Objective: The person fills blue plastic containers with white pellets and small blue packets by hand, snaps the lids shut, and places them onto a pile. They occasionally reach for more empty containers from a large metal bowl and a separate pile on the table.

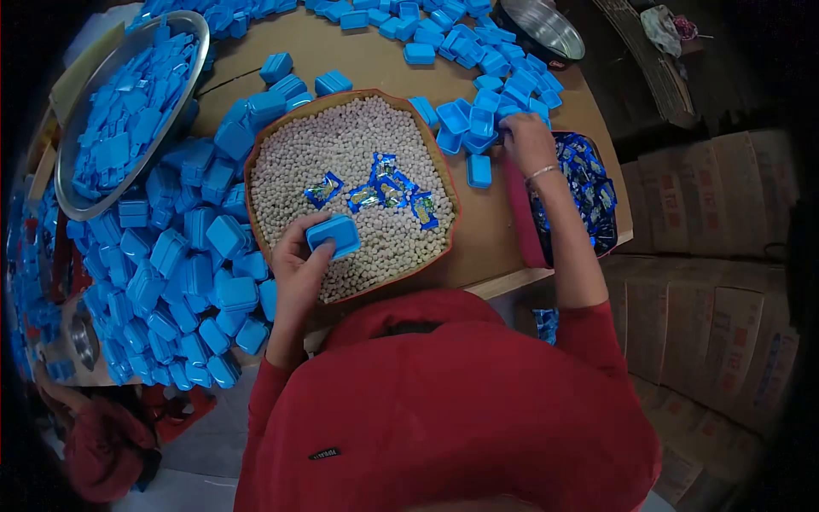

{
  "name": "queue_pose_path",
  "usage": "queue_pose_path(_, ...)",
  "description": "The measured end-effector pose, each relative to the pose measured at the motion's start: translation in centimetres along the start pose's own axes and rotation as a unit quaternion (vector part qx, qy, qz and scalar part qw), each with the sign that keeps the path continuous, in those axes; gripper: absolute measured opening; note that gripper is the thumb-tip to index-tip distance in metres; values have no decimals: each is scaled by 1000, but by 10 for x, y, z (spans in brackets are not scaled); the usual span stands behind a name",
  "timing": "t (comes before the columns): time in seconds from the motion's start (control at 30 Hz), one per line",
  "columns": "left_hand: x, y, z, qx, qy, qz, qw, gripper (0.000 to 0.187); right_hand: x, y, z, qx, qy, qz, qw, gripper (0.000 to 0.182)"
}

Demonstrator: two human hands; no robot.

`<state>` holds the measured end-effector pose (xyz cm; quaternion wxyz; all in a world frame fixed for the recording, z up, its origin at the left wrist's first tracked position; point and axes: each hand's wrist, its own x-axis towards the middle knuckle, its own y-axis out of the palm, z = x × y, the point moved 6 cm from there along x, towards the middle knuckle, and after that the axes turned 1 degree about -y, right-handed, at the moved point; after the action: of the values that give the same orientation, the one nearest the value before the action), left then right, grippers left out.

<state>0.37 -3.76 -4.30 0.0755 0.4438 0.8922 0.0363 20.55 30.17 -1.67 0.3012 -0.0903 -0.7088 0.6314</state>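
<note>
Head view: small blue rectangular plastic box held in left hand, above near-left part of wide red-rimmed tray; hollow side faced up, thumb pressed inside near wall, other fingers tucked behind and below. Left fingers closed to a narrow grip, box held slightly tilted. Tray filled with pale round pellets; several shiny blue printed packets scattered on top.

Right hand placed by loose hollow blue boxes, at far end of pink-walled bin of dark blue packets. Right fingers bent, tips partly hidden; spread and any hold cannot be told.

Box judged light, thin-walled, fairly stiff; smooth faces may slip, thin edges may flex or crack if squeezed hard. Best gripped by opposite side walls or by one wall and base, cavity left clear.

Heap of closed blue boxes piled left of tray on brown counter; metal basin of flat blue pieces beyond. Cardboard cartons stacked at right; another person seen lower left.
</note>
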Motion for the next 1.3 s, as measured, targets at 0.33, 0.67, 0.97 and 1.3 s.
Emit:
queue_pose_path(0.33, 1, -4, -1, -44, -33, -23, 998, 34, 42, 61, -45, -92, 4, 213, 973, 23)
queue_pose_path(0.67, 18, 28, 0, -78, -81, 20, 993, 32, 6, -59, 180, 584, -57, 187, 788, 21)
queue_pose_path(0.97, 7, 23, -7, -105, -55, 89, 989, 40, 6, -66, 227, 499, -120, 84, 854, 10)
queue_pose_path(1.3, 17, 20, -11, -135, 7, 60, 989, 41, 4, -72, 232, 471, -55, 44, 879, 23)
